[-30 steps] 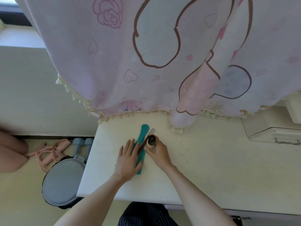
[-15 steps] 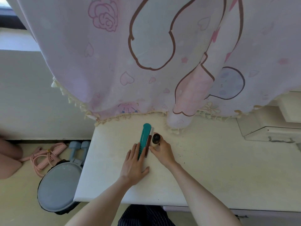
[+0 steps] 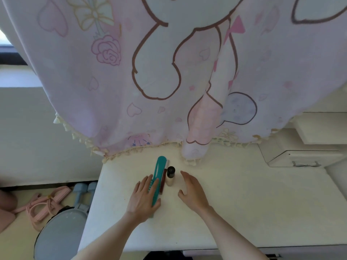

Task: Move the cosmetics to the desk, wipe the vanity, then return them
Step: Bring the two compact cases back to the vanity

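A teal comb (image 3: 157, 177) lies lengthwise on the cream tabletop (image 3: 244, 203), near the back left. Beside it on the right lie a thin dark-red stick (image 3: 163, 182) and a small pale bottle with a black cap (image 3: 170, 176). My left hand (image 3: 143, 196) rests flat with straight fingers on the comb's near end. My right hand (image 3: 193, 190) hovers just right of the bottle, fingers relaxed, holding nothing.
A pink printed curtain (image 3: 169, 81) hangs over the back of the table. A white box with a metal handle (image 3: 300, 156) sits at the right. On the floor at left are a grey round stool (image 3: 60, 231), blue dumbbells (image 3: 84, 188) and pink straps (image 3: 47, 203).
My right hand has let go of the bottle and drawn back to the right. The comb, stick and bottle now lie side by side; my left hand still rests on the comb.
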A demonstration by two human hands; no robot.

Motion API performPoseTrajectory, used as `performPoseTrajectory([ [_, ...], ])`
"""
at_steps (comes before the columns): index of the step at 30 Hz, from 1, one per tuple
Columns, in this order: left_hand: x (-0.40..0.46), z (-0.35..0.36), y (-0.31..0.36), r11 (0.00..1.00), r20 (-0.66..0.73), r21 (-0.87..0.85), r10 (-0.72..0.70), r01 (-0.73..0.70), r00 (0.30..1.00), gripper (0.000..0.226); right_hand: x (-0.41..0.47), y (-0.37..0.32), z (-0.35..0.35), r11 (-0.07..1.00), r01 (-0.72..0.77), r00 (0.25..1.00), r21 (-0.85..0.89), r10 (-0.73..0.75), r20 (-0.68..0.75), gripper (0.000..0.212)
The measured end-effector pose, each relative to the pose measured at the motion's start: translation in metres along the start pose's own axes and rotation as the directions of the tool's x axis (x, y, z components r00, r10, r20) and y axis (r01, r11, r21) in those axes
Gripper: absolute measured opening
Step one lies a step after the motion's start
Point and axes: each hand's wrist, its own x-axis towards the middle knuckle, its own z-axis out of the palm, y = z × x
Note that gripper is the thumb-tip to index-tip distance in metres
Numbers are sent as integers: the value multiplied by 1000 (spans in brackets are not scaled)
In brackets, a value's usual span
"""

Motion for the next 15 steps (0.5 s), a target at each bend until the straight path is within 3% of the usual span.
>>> performPoseTrajectory([
  [5, 12, -27, -10, 997, -94, 12, 71, -70, 993, 73, -12, 2, 1, 959, -44, 997, -280, 25, -73, 61],
  [8, 23, -50, -9, 983, -156, -21, 176, -182, 972, 70, -14, -9, 0, 939, -157, 973, -307, 93, -211, 60],
  [12, 33, -80, -2, 882, -243, 7, 459, -472, 854, 70, -23, -27, -8, 916, -262, 926, -304, 149, -348, 62],
  [15, 43, -101, 15, 791, -221, 109, 610, -602, 761, 69, -43, -39, -16, 892, -368, 861, -263, 219, -460, 64],
])
